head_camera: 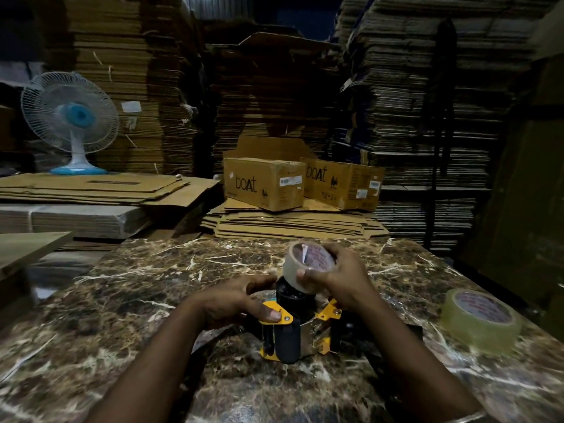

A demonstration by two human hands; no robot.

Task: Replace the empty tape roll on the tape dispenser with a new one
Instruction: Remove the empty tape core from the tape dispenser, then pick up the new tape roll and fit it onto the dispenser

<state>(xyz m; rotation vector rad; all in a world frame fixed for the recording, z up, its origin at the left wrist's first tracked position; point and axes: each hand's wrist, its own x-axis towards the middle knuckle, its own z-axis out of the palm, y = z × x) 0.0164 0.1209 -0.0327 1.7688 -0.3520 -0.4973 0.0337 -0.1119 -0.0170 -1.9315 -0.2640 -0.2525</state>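
A yellow and black tape dispenser stands on the marble table in front of me. My left hand grips its left side, thumb pressed on a yellow bracket. My right hand holds a clear tape roll, tilted, right over the dispenser's black spindle and touching its top. A second clear tape roll lies flat on the table at the right, apart from both hands.
Behind the table lie flattened cardboard sheets with two "boat" boxes on them. Tall cardboard stacks fill the background. A blue and white fan stands at the back left.
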